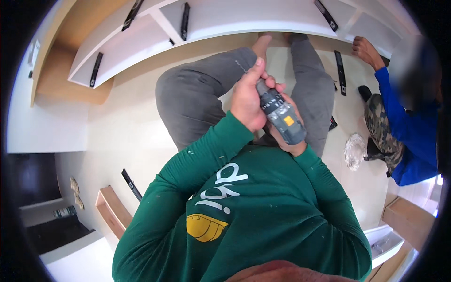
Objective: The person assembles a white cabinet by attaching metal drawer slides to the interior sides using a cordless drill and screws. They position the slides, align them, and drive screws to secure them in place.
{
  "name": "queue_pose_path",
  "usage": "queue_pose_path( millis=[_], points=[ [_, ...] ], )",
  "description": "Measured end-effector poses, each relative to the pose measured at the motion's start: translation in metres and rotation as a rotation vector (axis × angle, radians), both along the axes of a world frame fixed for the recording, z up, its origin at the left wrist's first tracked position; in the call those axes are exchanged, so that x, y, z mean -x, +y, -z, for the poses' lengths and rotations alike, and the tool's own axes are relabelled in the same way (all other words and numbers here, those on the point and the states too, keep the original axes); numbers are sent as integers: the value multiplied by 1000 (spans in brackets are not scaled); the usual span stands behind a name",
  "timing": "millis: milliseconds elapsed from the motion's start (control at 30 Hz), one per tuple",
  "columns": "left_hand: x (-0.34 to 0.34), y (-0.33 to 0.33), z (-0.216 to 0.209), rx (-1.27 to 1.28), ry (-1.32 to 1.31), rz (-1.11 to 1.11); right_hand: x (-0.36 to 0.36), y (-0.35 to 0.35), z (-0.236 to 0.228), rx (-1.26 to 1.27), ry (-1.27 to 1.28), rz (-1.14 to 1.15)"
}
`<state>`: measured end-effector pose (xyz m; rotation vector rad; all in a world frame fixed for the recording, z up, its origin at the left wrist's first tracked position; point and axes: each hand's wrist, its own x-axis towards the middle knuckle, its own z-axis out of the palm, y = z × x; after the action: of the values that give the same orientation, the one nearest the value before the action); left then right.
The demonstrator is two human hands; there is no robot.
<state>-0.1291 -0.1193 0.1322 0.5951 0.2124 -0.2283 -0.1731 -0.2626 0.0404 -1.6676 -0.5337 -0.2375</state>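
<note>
A grey and black cordless drill (286, 120) with an orange-yellow patch lies tilted between my two hands, above my lap. My left hand (247, 101) is closed around its front end at the chuck (263, 87), thumb pointing up and away. Beyond that hand a thin spiral bit (240, 66) shows against my grey trouser leg; whether it sits in the chuck is hidden by my fingers. My right hand (295, 146) grips the drill from below at its rear, with most of its fingers hidden under the body.
Ahead stands a white open cabinet (225, 21) with black drawer slides (185, 21) on its panels. Another slide (340, 73) lies on the floor near crumpled clear plastic (355, 151). A co-worker in a blue sleeve (387, 94) sits at right. A wooden drawer box (112, 211) stands left.
</note>
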Motion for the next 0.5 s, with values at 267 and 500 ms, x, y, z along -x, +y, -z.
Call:
queue_pose_path(
  millis=[267,500],
  points=[
    [6,17,14,5,26,-122,1,19,14,-68,46,-61],
    [19,57,33,-109,-39,-244,-8,34,-11,-36,95,-275]
  ],
)
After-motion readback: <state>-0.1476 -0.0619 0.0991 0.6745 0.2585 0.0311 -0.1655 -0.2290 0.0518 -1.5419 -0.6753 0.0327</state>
